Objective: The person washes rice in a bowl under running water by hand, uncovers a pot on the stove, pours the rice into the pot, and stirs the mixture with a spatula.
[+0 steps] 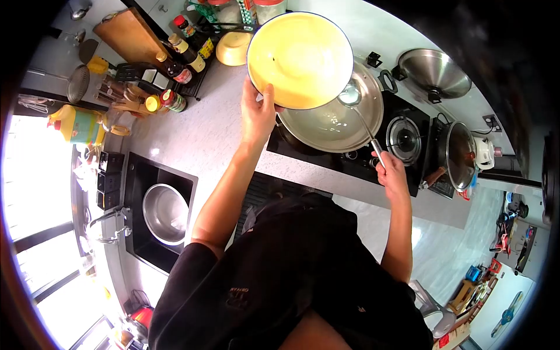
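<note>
My left hand (259,114) grips the near rim of a yellow bowl (300,61), thumb on the inside. Only a small dark speck shows in the bowl. It is held over the left part of a wide metal wok (376,105) and hides some of it. In my right hand (392,175) is the handle of a metal ladle (366,124). The ladle's head is over the wok, close beside the bowl's right edge; whether they touch I cannot tell. Shiny, clear-looking liquid appears in the wok, which sits on the black stove (364,163).
A second burner (404,140) lies right of the wok, with a glass-lidded pan (459,156) beyond. A metal lid (434,73) hangs on the wall. Sauce bottles (174,69) and another yellow bowl (233,48) stand at the back left. A metal basin (165,213) is in the sink (137,233).
</note>
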The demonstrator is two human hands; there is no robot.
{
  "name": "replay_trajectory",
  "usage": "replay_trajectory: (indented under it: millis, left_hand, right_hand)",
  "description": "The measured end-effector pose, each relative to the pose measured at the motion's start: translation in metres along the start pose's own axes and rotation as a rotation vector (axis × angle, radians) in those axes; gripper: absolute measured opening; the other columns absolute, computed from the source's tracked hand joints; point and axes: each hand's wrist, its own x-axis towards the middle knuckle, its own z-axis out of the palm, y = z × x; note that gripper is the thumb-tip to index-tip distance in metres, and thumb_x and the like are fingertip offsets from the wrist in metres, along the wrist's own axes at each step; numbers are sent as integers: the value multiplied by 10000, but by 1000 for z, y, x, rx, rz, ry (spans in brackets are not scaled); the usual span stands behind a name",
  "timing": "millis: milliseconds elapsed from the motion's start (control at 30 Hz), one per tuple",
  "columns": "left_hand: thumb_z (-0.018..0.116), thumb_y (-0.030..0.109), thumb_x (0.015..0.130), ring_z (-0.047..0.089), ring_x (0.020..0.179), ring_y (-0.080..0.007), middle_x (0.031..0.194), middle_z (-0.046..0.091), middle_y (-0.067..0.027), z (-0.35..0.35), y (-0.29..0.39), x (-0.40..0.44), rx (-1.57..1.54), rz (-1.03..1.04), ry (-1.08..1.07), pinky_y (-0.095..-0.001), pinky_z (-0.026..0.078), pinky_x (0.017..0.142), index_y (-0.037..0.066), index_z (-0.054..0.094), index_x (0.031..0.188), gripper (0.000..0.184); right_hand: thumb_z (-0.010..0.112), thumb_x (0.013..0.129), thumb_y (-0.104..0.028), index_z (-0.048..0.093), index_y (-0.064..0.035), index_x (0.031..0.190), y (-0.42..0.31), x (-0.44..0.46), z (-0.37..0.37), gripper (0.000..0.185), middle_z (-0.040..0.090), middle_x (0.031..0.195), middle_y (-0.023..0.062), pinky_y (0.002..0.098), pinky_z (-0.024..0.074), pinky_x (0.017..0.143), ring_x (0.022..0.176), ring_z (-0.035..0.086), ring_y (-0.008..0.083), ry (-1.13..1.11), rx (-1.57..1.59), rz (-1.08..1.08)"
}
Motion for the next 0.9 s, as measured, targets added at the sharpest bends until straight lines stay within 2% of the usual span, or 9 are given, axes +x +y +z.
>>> replay_trajectory:
  millis: [67,167,267,467,600,667,700,800,900]
  left_hand:
    - [537,125,1073,731,805,-150,1104,696,-101,-2,-8,4,56,22,20,-247,598,603,34,424,1452,406]
    - [565,123,1038,754,795,-221,1158,695,-180,-4,-20,12,292,-30,78,-317,591,589,7,400,1505,509]
    - [569,109,1010,750,725,-279,1108,692,-184,-8,-58,27,605,213,50,-376,594,573,29,395,1523,547]
    - [562,118,1001,722,607,-302,916,676,-153,26,-69,27,314,-79,-60,-407,591,554,39,408,1511,539]
    - [535,115,1010,722,590,-281,1000,720,-200,44,-56,20,347,-182,-94,-392,608,563,44,414,1501,511]
    - [529,111,1011,726,595,-279,1045,724,-216,44,-58,21,361,-137,-133,-389,613,570,44,409,1508,516]
    - [526,109,1012,728,597,-278,1067,726,-223,43,-59,21,370,-116,-151,-387,615,573,45,407,1512,518]
    - [520,103,1009,729,595,-282,1062,726,-225,39,-49,20,341,-113,-135,-378,609,568,31,402,1516,525]
    - [533,101,999,729,609,-302,1072,716,-254,29,-42,26,445,-90,-165,-416,600,607,35,416,1517,534]
  right_hand:
    - [558,1088,-326,698,-36,1143,-5,-6,0,327,466,657,-73,196,212,429,483,319,-3,26,-30,-23]
    - [551,1092,-321,702,-38,1154,-24,-23,2,326,455,656,-73,195,205,436,491,310,-2,50,-86,-44]
    - [543,1095,-311,702,-34,1152,-42,-35,6,324,453,655,-73,196,206,439,493,313,-1,57,-118,-45]
    - [530,1100,-246,697,-20,1161,-55,-39,21,287,465,653,-63,203,222,438,498,320,2,-28,-140,-85]
    - [536,1087,-199,692,8,1116,-49,-33,43,260,424,652,-65,217,254,482,549,340,18,-30,-191,-116]
    - [559,1075,-188,679,33,1081,-46,-34,50,251,438,660,-63,242,280,504,575,369,31,0,-309,-204]
    - [565,1079,-189,679,2,1151,-37,-29,45,233,453,666,-73,227,290,494,563,359,25,12,-419,-273]
    - [590,1065,-170,661,26,1159,-23,-25,37,229,502,674,-35,248,350,526,588,408,56,146,-592,-572]
    - [609,1050,-151,649,32,1167,-32,-35,30,221,545,703,16,267,393,562,619,450,83,310,-748,-680]
